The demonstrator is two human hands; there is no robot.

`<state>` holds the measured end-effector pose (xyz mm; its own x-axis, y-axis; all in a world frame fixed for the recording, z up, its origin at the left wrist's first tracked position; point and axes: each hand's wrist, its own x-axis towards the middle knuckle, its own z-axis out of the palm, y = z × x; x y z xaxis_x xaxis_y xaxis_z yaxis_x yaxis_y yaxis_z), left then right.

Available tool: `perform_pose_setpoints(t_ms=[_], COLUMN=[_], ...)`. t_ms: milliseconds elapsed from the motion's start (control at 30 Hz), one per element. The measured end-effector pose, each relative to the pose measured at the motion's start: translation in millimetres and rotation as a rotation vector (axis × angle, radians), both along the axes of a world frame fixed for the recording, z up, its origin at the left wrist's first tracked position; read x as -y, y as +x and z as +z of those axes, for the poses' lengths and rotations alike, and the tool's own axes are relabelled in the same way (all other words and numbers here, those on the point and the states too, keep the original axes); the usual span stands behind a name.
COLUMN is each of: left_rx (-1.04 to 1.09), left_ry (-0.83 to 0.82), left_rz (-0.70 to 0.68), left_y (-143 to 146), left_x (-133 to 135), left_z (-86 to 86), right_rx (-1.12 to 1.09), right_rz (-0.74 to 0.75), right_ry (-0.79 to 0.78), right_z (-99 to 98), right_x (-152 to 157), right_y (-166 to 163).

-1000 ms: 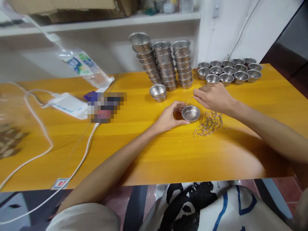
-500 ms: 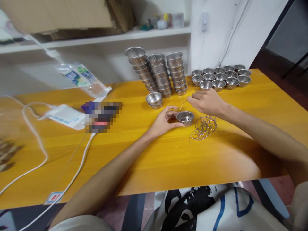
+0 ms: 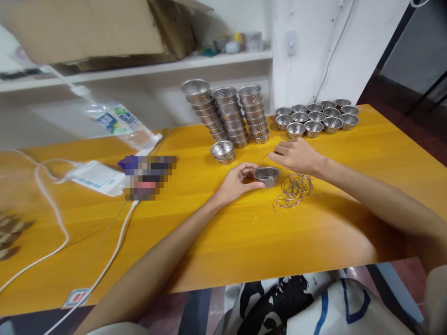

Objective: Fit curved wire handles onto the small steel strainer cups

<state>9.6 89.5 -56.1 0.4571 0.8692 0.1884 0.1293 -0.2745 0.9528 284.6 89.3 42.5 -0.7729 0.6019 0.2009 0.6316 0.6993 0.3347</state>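
Note:
My left hand (image 3: 240, 183) grips a small perforated metal cup (image 3: 267, 177) by its left side, thumb in front and fingers behind. The cup stands upright on the yellow table (image 3: 223, 242). Just behind and right of it, my right hand (image 3: 293, 153) is closed, pinching a thin curved metal wire (image 3: 264, 159) that arcs down toward the cup's back rim. Whether the wire's tip touches the rim, I cannot tell. A tangled heap of curved wires (image 3: 295, 190) lies right of the cup, beneath my right wrist.
Tall stacks of metal cups (image 3: 230, 114) stand at the back, with a short stack (image 3: 222, 152) before them. Rows of single cups (image 3: 316, 118) sit at the back right. Leftward are a plastic bottle (image 3: 122, 123), a white power strip (image 3: 98, 177) and white cables (image 3: 120, 237).
My right hand has come slightly down with the wire, nearer the cup's back rim. The whole view has also shifted a little; my left hand keeps its grip on the cup.

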Motion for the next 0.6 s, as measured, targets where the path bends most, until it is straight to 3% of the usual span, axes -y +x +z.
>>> perform_pose_setpoints(t_ms=[267,433,500,600], left_rx=[-0.071,-0.100,-0.099,-0.091], left_ry=[0.029,0.050,0.046,0.049], left_rz=[-0.036,-0.079,-0.084,-0.088], left_y=[0.4,0.6,0.7,0.4], left_x=[1.6,2.1,2.6,3.2], left_z=[5.3,8.8,9.5,9.8], right_rx=[-0.001,-0.171,-0.338,-0.590], right_rz=[0.045,0.035,0.081,0.196], right_ry=[-0.028,-0.074,-0.161,-0.450], right_z=[1.6,-6.5,-10.3,-13.0], right_x=[3.7,3.1,0.2,-6.4], right_y=[-1.6,-3.4,-3.4,-1.9])
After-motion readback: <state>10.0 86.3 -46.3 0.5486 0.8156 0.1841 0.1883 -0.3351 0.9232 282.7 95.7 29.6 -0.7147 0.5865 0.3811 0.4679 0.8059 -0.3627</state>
